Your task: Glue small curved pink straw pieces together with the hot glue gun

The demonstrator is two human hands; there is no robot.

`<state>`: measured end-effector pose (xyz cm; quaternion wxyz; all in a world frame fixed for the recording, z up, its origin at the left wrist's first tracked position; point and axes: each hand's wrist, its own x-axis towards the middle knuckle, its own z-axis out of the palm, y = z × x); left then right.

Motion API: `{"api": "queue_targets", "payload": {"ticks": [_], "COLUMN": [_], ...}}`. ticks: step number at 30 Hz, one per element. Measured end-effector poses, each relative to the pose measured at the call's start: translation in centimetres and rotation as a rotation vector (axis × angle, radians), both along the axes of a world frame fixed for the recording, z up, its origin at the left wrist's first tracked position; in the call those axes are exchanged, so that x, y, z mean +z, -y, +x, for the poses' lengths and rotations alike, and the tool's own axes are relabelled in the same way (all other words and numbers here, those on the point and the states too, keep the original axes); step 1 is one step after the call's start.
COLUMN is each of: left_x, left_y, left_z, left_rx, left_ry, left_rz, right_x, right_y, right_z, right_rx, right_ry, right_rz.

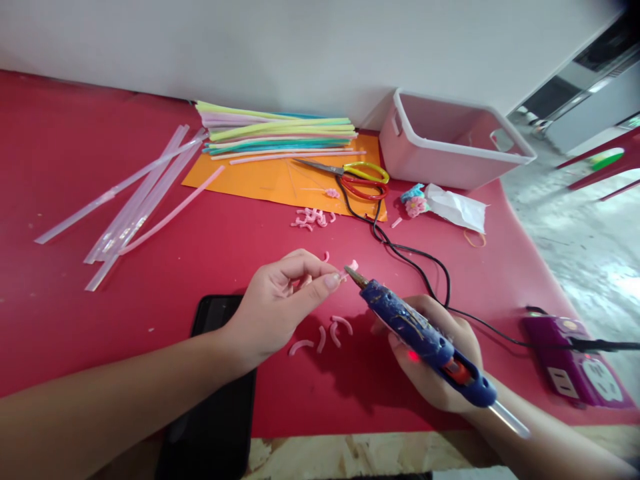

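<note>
My left hand [280,300] pinches a small pink straw piece [351,266] between thumb and fingertips, held above the red table. My right hand [440,357] grips a blue hot glue gun [425,340]. Its metal nozzle points up-left and almost touches the pink piece. A clear glue stick pokes out of the gun's back end. Several curved pink straw pieces [325,335] lie on the red surface just below my hands. More pink pieces [311,218] lie farther back by the orange sheet.
Behind are an orange sheet [260,177], a stack of coloured straws [280,130], scissors [355,175] and clear glue sticks [135,200] at left. A white bin [450,143] stands back right, small straw flowers [415,203] before it. A black phone [215,393] lies under my left forearm; a purple power strip [575,363] sits at right.
</note>
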<state>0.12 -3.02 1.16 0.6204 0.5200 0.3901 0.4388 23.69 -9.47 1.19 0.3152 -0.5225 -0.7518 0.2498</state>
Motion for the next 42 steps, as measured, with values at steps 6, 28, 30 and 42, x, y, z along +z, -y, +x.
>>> {"api": "queue_targets", "payload": {"ticks": [6, 28, 30, 42], "left_x": [0.2, 0.2, 0.1, 0.2], "left_y": [0.1, 0.0, 0.0, 0.0], "left_z": [0.1, 0.3, 0.3, 0.3], "left_rx": [0.006, -0.017, -0.014, -0.003], "left_ry": [-0.001, 0.124, 0.120, 0.109], "left_rz": [-0.045, -0.182, -0.174, -0.200], "right_x": [0.0, 0.2, 0.2, -0.5], "right_y": [0.1, 0.2, 0.2, 0.1], "right_z": [-0.4, -0.8, -0.6, 0.0], "right_rx": [-0.032, -0.049, -0.035, -0.128], "right_ry": [-0.004, 0.023, 0.029, -0.020], "right_rz": [0.007, 0.023, 0.037, 0.042]}}
